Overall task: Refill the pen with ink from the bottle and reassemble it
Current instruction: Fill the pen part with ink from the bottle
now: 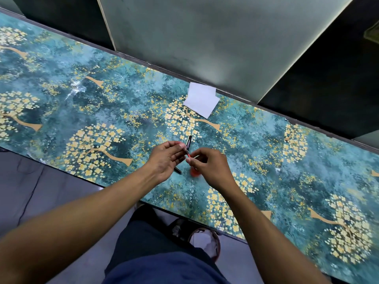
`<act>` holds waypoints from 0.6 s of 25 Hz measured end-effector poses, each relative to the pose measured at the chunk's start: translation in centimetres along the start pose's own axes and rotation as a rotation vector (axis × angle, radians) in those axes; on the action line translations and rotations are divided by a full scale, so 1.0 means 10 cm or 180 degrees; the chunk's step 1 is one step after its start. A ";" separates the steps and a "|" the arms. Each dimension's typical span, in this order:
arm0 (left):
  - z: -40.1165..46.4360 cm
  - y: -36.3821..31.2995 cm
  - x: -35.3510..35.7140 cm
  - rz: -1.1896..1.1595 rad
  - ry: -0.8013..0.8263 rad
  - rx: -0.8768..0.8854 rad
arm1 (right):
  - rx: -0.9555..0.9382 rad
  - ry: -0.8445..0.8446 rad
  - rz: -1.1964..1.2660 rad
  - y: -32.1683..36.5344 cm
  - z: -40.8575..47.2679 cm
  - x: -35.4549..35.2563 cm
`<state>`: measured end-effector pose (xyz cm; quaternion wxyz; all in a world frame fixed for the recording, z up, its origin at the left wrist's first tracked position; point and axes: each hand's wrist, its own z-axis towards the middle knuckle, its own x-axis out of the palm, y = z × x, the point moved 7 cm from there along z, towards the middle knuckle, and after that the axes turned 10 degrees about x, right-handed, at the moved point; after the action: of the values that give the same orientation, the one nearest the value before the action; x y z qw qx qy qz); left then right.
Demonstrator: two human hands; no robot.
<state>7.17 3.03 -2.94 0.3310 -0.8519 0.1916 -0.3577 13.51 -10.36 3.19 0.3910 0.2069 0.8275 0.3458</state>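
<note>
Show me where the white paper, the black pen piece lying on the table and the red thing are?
white paper (200, 101): head view, middle of the sheet.
black pen piece (178, 171): head view, its end showing below the left hand.
red thing (193, 171): head view, blurred red part under the right hand.

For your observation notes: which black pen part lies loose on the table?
The lower black part, under the left hand; the upper black part is pinched in that hand.

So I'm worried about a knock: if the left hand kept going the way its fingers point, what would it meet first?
Probably the black pen part pinched at the left hand's fingertips, and right beside it the red piece that the right hand holds. The hands nearly meet there, though depth is unclear.
</note>
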 end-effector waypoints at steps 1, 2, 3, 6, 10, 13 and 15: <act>-0.03 0.04 0.08 -0.0037 0.0025 -0.0016 | 0.0045 -0.0100 0.0007 -0.04 -0.04 -0.05; -0.06 0.11 0.14 -0.0097 0.0033 -0.0048 | 0.0053 -0.0229 -0.0052 -0.07 -0.07 -0.09; -0.10 0.17 0.20 -0.0177 0.0021 -0.0094 | 0.0035 -0.0357 -0.0136 -0.08 -0.09 -0.13; -0.21 0.36 0.29 -0.0297 -0.0072 -0.0278 | 0.0023 -0.0596 -0.0424 -0.17 -0.13 -0.18; -0.31 0.61 0.28 -0.0108 -0.0213 -0.0512 | 0.0272 -0.0628 -0.0429 -0.33 -0.15 -0.19; -0.34 0.71 0.25 0.0015 -0.0346 -0.0635 | 0.0509 -0.0509 -0.0423 -0.40 -0.17 -0.20; -0.35 0.75 0.25 0.0036 -0.0420 -0.0714 | 0.0542 -0.0504 -0.0527 -0.43 -0.17 -0.21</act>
<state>5.62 -5.14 -5.14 0.2476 -0.9042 0.2130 -0.2753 13.09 -15.25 1.83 0.4632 0.1970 0.8347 0.2235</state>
